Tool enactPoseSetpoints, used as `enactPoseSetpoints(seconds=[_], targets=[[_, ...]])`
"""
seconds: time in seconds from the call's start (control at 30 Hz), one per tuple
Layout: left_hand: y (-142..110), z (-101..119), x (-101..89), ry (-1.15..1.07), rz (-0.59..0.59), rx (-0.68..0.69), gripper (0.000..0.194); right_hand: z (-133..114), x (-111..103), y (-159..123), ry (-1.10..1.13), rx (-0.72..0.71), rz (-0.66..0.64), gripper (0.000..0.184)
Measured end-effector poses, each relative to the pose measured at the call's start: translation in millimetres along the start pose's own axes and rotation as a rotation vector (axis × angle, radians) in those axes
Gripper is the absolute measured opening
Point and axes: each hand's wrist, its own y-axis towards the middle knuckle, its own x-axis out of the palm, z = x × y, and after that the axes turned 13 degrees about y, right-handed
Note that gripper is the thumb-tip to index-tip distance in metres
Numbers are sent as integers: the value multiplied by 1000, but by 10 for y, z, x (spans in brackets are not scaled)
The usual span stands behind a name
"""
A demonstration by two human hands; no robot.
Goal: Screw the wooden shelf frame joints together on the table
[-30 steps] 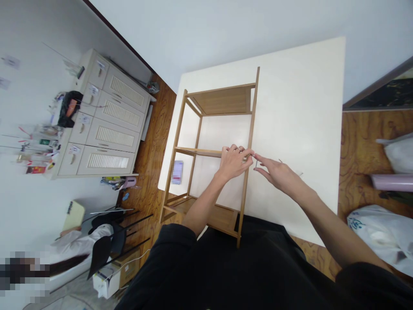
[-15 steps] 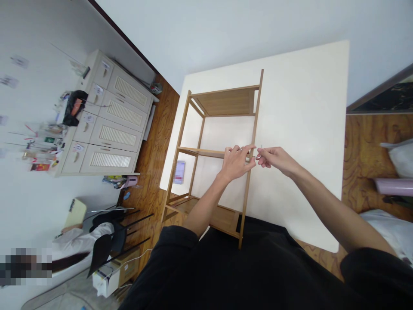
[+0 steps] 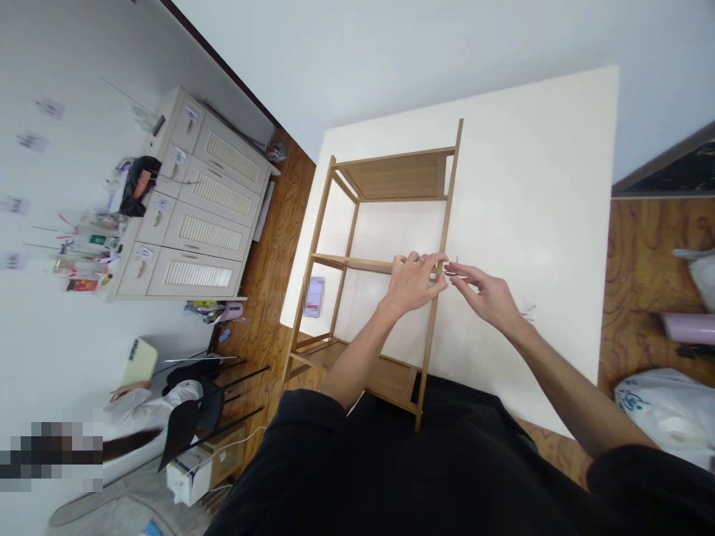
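A wooden shelf rack (image 3: 403,175) lies on its side on the white table (image 3: 530,186). My left hand (image 3: 412,283) is closed round the rack's near-right post where the middle shelf meets it, thumb and fingers on both sides of the joint. Just right of that post, my right hand (image 3: 487,294) pinches a thin metal hex key (image 3: 456,261) between thumb and fingertips. The key's short arm sticks up, and its other end points at the joint. Whether it sits in a screw there is hidden by the fingers.
Several small metal pieces (image 3: 528,313) lie on the table near my right wrist. A phone-like lit screen (image 3: 314,297) shows behind the rack's left side. White cabinets (image 3: 195,208) stand at the left, with a seated person (image 3: 179,402) below. Plastic bags (image 3: 664,409) rest on the floor at right.
My right hand has turned and its fingers have stretched out toward the post. The small metal pieces on the table have come into sight. My left hand keeps its hold.
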Motion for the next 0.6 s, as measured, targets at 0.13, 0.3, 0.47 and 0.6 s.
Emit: enactPoseSetpoints(seconds=[0.13, 0.3, 0.47, 0.6], targets=[[-5, -19, 20, -9, 0, 4, 39, 23, -73, 65, -159, -165, 49, 33], [-3, -18, 17, -45, 13, -19, 45, -2, -80, 97, -96, -75, -4, 37], [-15, -18, 6, -20, 3, -12, 45, -128, -48, 105, 343, 295, -17, 49], [-30, -30, 19, 21, 4, 25, 43, -182, -28, 202, 569, 500, -28, 48]])
